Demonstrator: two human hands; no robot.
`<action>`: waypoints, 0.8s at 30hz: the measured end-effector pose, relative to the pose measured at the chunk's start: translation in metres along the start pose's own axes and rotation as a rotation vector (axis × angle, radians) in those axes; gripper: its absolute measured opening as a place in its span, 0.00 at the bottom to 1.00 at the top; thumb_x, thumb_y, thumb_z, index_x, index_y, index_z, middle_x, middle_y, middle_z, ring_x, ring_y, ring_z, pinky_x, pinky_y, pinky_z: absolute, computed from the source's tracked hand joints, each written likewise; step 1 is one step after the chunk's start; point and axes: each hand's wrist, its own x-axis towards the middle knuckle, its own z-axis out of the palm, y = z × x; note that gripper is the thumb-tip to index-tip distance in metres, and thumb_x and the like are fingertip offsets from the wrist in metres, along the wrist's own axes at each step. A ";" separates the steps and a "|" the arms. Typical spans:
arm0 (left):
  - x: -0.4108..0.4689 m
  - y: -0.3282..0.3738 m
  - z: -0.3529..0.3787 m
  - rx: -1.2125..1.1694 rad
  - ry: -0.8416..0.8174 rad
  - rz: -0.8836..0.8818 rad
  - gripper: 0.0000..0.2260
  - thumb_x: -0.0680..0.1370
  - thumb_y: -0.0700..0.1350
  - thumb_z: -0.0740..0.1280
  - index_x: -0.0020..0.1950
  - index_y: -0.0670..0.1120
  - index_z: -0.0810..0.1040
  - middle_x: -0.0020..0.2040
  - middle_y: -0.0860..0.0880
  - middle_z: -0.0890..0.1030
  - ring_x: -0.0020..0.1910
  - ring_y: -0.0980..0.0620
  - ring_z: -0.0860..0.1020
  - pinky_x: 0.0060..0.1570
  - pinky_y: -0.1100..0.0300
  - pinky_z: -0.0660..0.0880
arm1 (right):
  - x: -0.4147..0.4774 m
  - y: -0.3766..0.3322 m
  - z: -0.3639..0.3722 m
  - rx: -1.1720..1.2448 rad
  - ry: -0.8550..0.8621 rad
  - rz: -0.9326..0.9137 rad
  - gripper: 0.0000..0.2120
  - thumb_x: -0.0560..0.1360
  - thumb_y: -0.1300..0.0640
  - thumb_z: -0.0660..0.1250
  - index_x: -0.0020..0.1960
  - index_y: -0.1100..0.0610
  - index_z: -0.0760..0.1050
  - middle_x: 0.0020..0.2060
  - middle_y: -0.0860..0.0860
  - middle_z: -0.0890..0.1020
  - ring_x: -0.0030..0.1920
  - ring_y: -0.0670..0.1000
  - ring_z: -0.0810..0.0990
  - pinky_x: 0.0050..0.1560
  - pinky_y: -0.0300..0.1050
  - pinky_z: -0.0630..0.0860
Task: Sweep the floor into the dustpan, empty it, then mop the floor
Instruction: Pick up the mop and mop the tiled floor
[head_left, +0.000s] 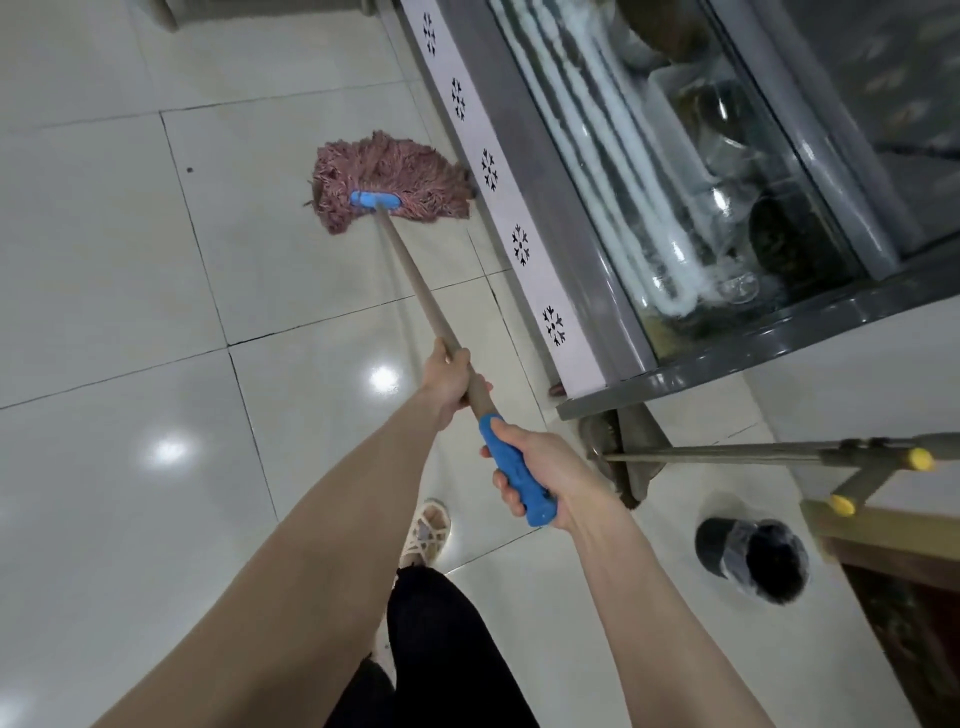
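Observation:
A mop with a pink string head (387, 179) and a blue clamp lies spread on the white tiled floor (130, 312), its right edge against the base of a glass display freezer (524, 244). Its brown pole (415, 280) runs back toward me. My left hand (449, 382) grips the pole partway up. My right hand (540, 470) grips the blue handle end (511, 470) just behind it. A dustpan (631, 457) with a long handle stands at the freezer's near corner, to the right of my right hand.
A black bin with a clear liner (753, 558) stands on the floor at the right. Beside it is a wooden counter edge (883, 525). My sandalled foot (428, 535) and dark trouser leg are below the hands. Open tiles stretch to the left.

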 end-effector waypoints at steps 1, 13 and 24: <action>-0.010 -0.009 -0.019 -0.008 0.016 0.006 0.08 0.83 0.41 0.56 0.62 0.46 0.65 0.38 0.43 0.72 0.30 0.48 0.76 0.37 0.55 0.78 | -0.005 0.014 0.016 -0.012 -0.015 0.002 0.18 0.78 0.45 0.64 0.49 0.62 0.74 0.27 0.54 0.73 0.19 0.47 0.70 0.19 0.36 0.67; -0.112 -0.083 -0.183 -0.012 0.195 0.035 0.04 0.83 0.40 0.53 0.56 0.42 0.64 0.36 0.43 0.73 0.31 0.47 0.76 0.32 0.55 0.75 | -0.056 0.121 0.145 -0.156 -0.170 0.021 0.17 0.78 0.48 0.65 0.50 0.63 0.73 0.28 0.56 0.74 0.18 0.48 0.71 0.20 0.34 0.68; -0.171 -0.107 -0.271 -0.113 0.393 0.008 0.11 0.83 0.43 0.49 0.62 0.44 0.66 0.36 0.45 0.72 0.32 0.51 0.76 0.30 0.57 0.72 | -0.087 0.160 0.221 -0.266 -0.275 -0.074 0.15 0.78 0.50 0.65 0.52 0.63 0.71 0.30 0.55 0.72 0.16 0.44 0.70 0.19 0.31 0.66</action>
